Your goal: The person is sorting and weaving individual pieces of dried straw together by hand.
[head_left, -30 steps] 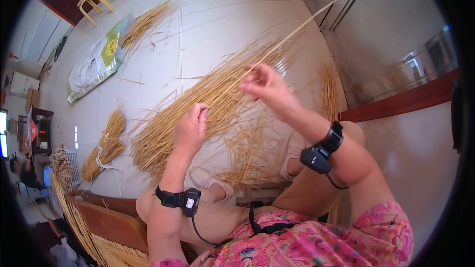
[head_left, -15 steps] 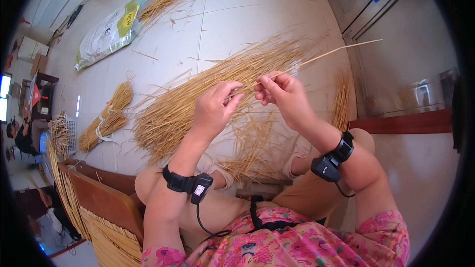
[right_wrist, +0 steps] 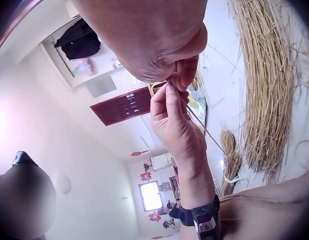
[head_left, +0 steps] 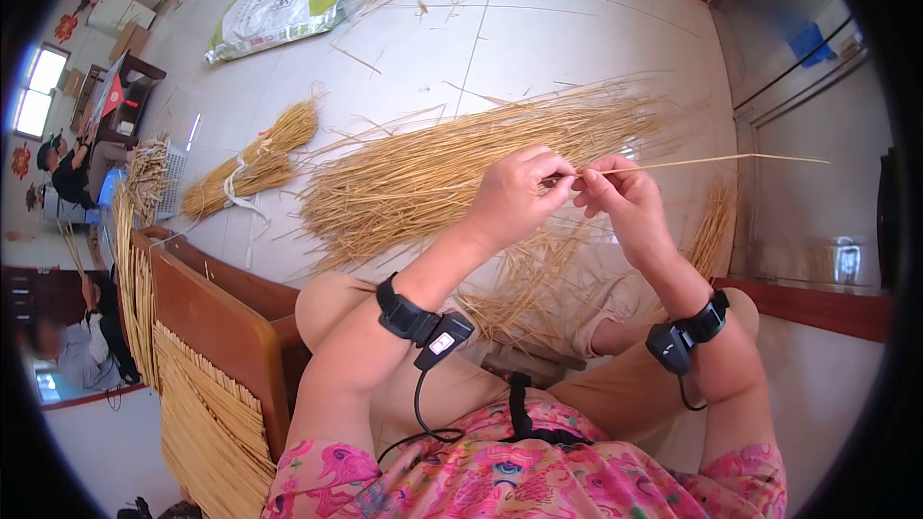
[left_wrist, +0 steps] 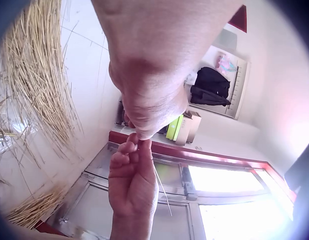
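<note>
A long thin straw point(head_left: 716, 162) runs from the two hands out to the right in the head view, slightly bent partway. My right hand point(head_left: 627, 202) pinches it between thumb and fingers. My left hand point(head_left: 516, 194) pinches at its near end, the fingertips of both hands nearly touching. In the right wrist view a stalk point(right_wrist: 207, 131) also extends down past the left hand point(right_wrist: 179, 125). The left wrist view has the right hand point(left_wrist: 133, 185) with its palm showing. Beneath the hands a wide pile of straw point(head_left: 413, 183) lies on the floor.
A tied straw bundle point(head_left: 260, 159) and a printed sack point(head_left: 284, 10) lie beyond the pile. Loose short straw point(head_left: 529, 288) is near the feet. At left stands a wooden piece point(head_left: 216, 317) with straw matting point(head_left: 207, 404); people are at far left.
The hands have come together at the straw, the left now pinching near its end. The straw has swung from slanting upward to nearly level. The head view has shifted.
</note>
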`<state>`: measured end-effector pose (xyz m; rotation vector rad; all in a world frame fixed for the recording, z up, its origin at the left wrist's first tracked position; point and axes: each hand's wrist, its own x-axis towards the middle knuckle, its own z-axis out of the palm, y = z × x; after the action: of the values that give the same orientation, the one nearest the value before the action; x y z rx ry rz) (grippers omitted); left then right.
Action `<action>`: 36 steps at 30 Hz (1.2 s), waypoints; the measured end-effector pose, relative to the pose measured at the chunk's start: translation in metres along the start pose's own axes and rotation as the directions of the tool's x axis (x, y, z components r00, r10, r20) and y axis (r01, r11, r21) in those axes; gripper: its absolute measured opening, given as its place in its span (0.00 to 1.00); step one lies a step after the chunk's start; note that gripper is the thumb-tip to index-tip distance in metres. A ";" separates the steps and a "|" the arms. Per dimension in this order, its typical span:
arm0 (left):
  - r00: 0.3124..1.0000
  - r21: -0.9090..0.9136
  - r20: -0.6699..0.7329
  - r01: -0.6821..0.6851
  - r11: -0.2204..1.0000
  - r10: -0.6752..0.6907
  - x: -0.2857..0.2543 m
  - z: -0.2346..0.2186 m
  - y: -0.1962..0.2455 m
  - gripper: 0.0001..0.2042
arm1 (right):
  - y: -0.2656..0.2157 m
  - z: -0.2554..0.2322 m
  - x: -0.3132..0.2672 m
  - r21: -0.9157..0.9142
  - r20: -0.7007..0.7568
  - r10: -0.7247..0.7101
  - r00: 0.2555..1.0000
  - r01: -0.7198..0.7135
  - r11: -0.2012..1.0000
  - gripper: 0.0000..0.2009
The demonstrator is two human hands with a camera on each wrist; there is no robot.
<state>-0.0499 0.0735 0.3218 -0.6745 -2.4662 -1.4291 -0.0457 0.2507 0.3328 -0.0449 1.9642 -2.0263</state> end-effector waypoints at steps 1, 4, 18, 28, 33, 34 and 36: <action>1.000 -0.003 0.003 -0.017 1.000 0.017 0.000 0.000 -0.001 0.04 | 0.000 0.001 0.000 0.013 0.000 -0.001 1.000 0.001 1.000 0.07; 0.996 0.066 -0.006 -0.089 0.994 0.090 0.001 -0.003 -0.002 0.03 | 0.000 0.003 -0.002 0.034 -0.016 -0.005 1.000 0.006 0.999 0.06; 0.903 -0.590 -0.001 0.346 0.730 -0.429 0.009 -0.026 -0.007 0.07 | -0.003 -0.007 0.001 0.226 -0.142 0.096 0.985 -0.062 0.972 0.06; 0.812 -0.407 -0.124 0.482 0.776 -0.570 0.002 -0.033 -0.027 0.05 | -0.015 -0.027 0.006 0.257 -0.283 0.016 0.959 0.060 0.965 0.07; 0.812 -0.075 -0.261 0.523 0.849 -0.522 0.002 -0.037 -0.030 0.06 | -0.026 -0.036 0.007 0.210 -0.296 0.024 0.955 0.041 0.977 0.07; 0.820 0.009 -0.304 0.512 0.859 -0.485 0.000 -0.038 -0.038 0.06 | -0.027 -0.041 0.008 0.215 -0.342 0.005 0.940 0.074 0.974 0.07; 0.809 0.125 -0.370 0.531 0.838 -0.457 -0.003 -0.047 -0.051 0.06 | -0.028 -0.052 0.010 0.222 -0.429 -0.028 0.903 0.135 0.966 0.07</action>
<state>-0.0740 0.0101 0.3049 0.2733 -2.5676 -1.2452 -0.0737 0.2990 0.3553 0.4107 1.9463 -2.4895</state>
